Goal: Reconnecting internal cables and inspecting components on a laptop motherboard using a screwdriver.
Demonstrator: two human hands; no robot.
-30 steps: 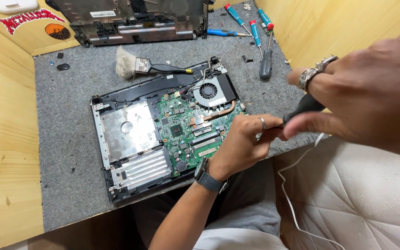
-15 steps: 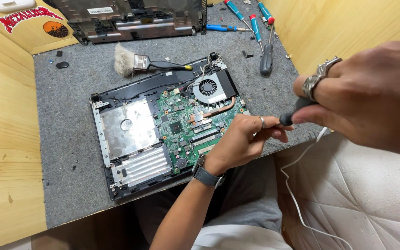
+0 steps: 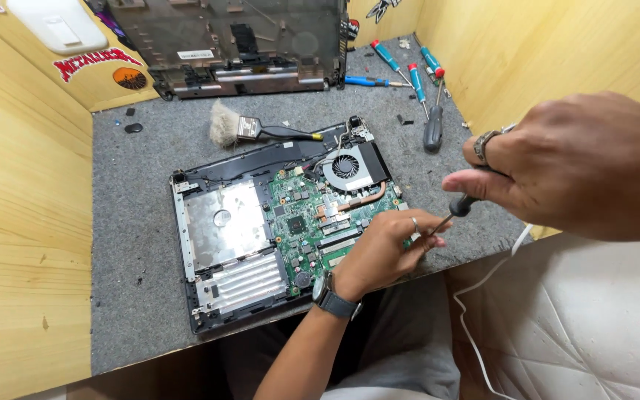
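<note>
Screwdriver [image 3: 450, 215] pinched by right hand [image 3: 579, 167], left hand [image 3: 383, 248] steadying.

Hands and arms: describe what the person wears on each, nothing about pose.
Both forearms are bare, with no sleeves. The left hand has a thin silver ring on one finger and a dark wristwatch with a black strap. The right hand wears a chunky silver ring.
</note>
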